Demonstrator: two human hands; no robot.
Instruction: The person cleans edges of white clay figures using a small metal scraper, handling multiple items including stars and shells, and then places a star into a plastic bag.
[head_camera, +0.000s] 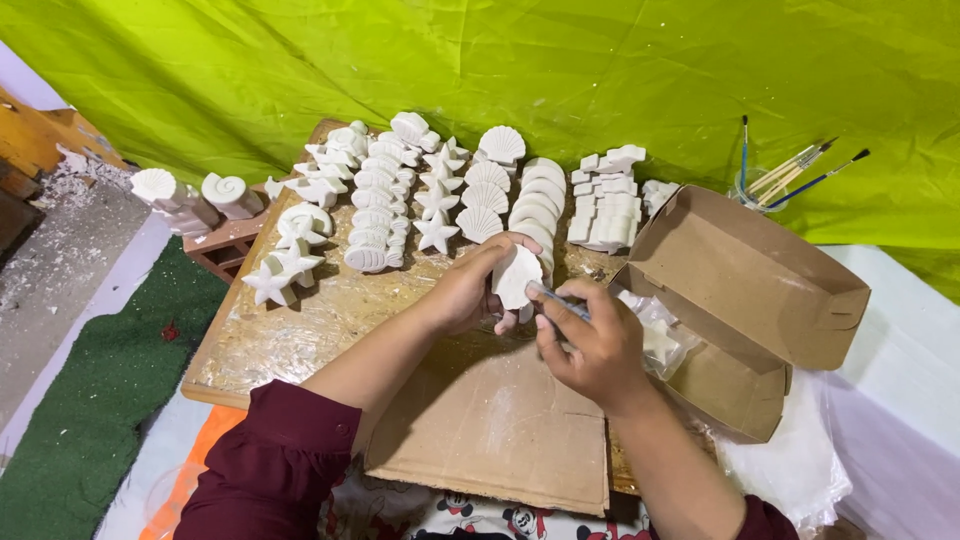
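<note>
My left hand (470, 290) holds a white plaster scallop shell (516, 276) upright over the wooden board (270, 345). My right hand (590, 345) grips a thin paintbrush (556, 300), its tip touching the shell's right edge. Behind the hands, rows of white plaster casts stand on the board: starfish (436, 234), scallop shells (484, 198), ridged shells (372, 215) and stacked pieces (604, 205).
An open cardboard box (745, 290) lies at the right with a plastic bag (660, 340) in it. A jar of brushes (760, 185) stands behind it. A cardboard sheet (500, 420) lies near me. Plaster shells on a brick (200, 205) and green matting (100, 390) are at the left.
</note>
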